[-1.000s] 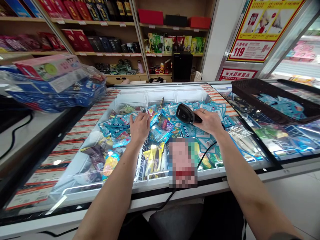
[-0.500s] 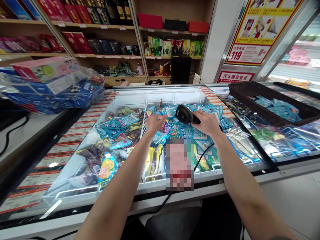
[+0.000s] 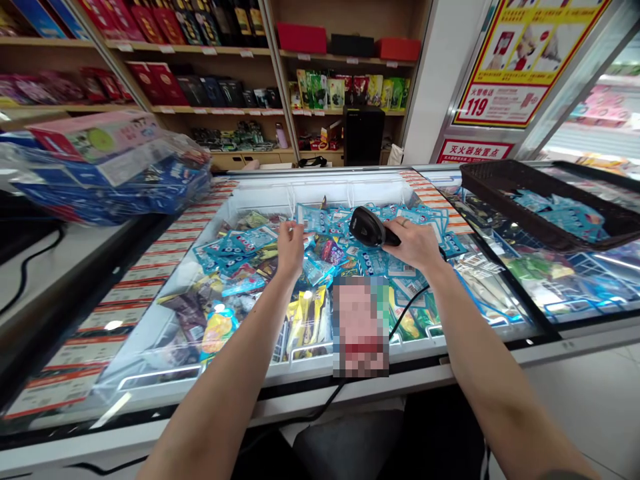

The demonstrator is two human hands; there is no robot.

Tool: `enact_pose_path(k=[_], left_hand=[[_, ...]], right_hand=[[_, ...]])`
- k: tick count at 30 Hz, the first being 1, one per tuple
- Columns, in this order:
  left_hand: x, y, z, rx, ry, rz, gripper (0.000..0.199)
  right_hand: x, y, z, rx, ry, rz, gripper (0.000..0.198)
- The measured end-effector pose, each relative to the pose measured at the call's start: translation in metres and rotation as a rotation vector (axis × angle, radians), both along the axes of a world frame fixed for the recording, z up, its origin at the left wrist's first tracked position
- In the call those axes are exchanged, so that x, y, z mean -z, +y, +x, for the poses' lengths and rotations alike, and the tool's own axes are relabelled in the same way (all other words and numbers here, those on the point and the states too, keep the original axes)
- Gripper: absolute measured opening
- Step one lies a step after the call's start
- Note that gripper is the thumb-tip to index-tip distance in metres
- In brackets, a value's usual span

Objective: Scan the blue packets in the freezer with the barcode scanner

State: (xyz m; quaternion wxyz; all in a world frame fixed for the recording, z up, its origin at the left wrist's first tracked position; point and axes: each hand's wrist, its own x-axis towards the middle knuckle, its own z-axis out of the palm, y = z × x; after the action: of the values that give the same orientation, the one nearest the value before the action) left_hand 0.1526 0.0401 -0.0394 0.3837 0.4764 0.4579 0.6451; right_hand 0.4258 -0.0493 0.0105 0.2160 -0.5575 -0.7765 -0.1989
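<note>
My left hand [image 3: 291,248] is over the left middle of the display freezer. Its fingers are closed in a pinch on a blue packet [image 3: 312,216], most of which sticks out to the right. My right hand [image 3: 414,244] grips a black barcode scanner [image 3: 367,227] by its handle, the head pointing left. A black cable [image 3: 411,311] runs from the scanner down past the freezer's front edge. Many similar blue packets [image 3: 373,261] lie below the scanner, and more blue packets [image 3: 239,245] are piled left of my left hand.
Wire baskets divide the freezer [image 3: 425,347], with yellow packets [image 3: 306,319] near the front. A blurred pink patch [image 3: 356,320] covers the front middle. A brown basket [image 3: 483,190] holding blue packets stands at right. Plastic-wrapped boxes [image 3: 107,167] sit at left. Stocked shelves [image 3: 220,48] stand behind.
My left hand has moved left with the blue packet and turned more upright. My right hand and the scanner have hardly moved. The view has shifted slightly.
</note>
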Motion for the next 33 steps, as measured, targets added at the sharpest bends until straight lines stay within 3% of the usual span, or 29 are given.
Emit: enact_pose_path(k=[3, 7, 10, 16, 19, 25, 29, 33], left_hand=[[0.0, -0.002, -0.016, -0.004, -0.212, -0.037, 0.027], [0.004, -0.001, -0.025, -0.084, -0.27, 0.011, 0.027], [0.009, 0.004, -0.026, -0.095, -0.189, 0.025, 0.032], [0.018, 0.004, -0.027, 0.076, 0.289, 0.126, 0.069], [0.018, 0.002, -0.026, 0.072, 0.293, 0.144, 0.066], [0.006, 0.002, -0.04, -0.029, 0.356, 0.268, 0.034], [-0.002, 0.001, -0.051, -0.066, 0.447, 0.328, 0.043], [-0.007, -0.002, -0.051, -0.079, 0.411, 0.309, 0.058]], right_hand=[[0.001, 0.0, -0.002, 0.005, -0.018, -0.008, 0.037], [0.003, 0.0, -0.003, -0.006, -0.033, -0.008, 0.036], [0.004, 0.001, -0.004, -0.008, -0.04, -0.011, 0.035], [0.005, 0.001, -0.007, -0.041, -0.072, -0.027, 0.035], [0.007, 0.001, -0.007, -0.049, -0.091, -0.034, 0.035], [0.01, 0.001, -0.009, -0.093, -0.098, 0.002, 0.033], [0.01, 0.001, -0.011, -0.14, -0.11, 0.027, 0.035], [0.008, -0.001, -0.013, -0.171, -0.105, 0.053, 0.035]])
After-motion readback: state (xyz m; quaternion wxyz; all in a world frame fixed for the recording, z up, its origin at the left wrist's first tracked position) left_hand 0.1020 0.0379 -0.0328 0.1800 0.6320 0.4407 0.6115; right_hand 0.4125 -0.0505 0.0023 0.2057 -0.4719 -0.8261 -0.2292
